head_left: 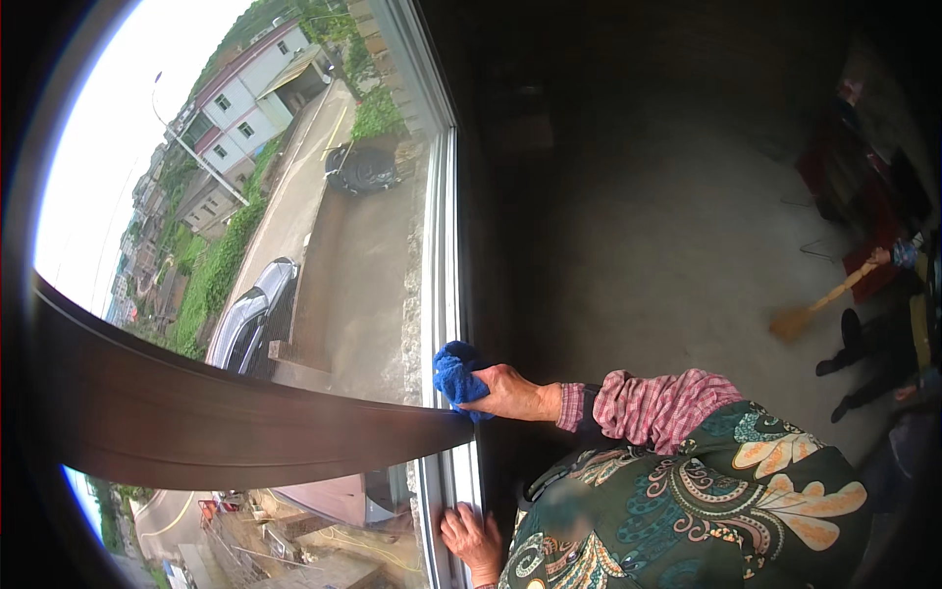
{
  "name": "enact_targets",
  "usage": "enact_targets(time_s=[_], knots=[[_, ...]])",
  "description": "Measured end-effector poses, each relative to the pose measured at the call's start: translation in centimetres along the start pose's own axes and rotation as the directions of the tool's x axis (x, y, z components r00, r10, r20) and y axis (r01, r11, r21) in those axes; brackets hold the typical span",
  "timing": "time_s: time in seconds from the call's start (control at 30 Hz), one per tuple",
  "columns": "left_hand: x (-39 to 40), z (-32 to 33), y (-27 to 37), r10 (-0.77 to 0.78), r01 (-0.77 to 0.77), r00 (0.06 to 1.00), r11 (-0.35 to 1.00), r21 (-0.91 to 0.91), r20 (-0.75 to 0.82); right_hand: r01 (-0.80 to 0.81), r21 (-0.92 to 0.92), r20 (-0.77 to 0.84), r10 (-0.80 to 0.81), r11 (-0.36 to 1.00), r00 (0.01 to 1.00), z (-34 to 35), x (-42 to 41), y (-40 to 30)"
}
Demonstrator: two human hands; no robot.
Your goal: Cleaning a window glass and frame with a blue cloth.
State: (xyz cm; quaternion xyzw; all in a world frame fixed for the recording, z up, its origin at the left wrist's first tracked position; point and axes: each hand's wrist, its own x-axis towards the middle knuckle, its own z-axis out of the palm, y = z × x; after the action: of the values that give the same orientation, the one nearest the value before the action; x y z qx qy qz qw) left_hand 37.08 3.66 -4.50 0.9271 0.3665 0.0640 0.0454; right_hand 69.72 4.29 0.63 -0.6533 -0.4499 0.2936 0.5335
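Observation:
A crumpled blue cloth (458, 372) is bunched in my right hand (508, 392), pressed on the white window track (441, 294) beside the foot of a brown mullion (257, 434). My right sleeve is checked pink, gathered up the forearm. On the other side of the mullion, my left hand (471, 541) rests on the same track with its fingers curved over it and nothing held. The cloth hides the track beneath it, and part of the left wrist is cut off by the lower edge.
Behind me, over a grey floor (662, 243), another person's hand (879, 255) holds a broom (795, 320); dark shoes (839, 361) stand near it. Beyond the glass are a silver car (254, 316), a road, a low wall (313, 287) and a white building (243, 103).

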Motion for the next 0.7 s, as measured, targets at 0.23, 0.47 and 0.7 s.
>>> enact_targets(time_s=[0.23, 0.47, 0.7], knots=[[1.4, -2.3, 1.6, 0.025, -0.024, 0.995, 1.0, 0.017, -0.1, 0.093, -0.07, 0.033, -0.091, 0.993, 0.995, -0.3, -0.2, -0.3], [7.4, -10.2, 3.5, 0.206, -0.165, 0.828, 0.978, 0.124, -0.522, 0.174, -0.194, 0.044, -0.169, 0.966, 0.985, 0.8, -0.3, -0.1], [7.8, -20.4, 4.4, 0.094, 0.075, 0.352, 0.989, 0.128, -0.931, 0.494, -0.332, 0.112, -0.487, 0.803, 0.866, 2.6, -2.3, 0.0]])
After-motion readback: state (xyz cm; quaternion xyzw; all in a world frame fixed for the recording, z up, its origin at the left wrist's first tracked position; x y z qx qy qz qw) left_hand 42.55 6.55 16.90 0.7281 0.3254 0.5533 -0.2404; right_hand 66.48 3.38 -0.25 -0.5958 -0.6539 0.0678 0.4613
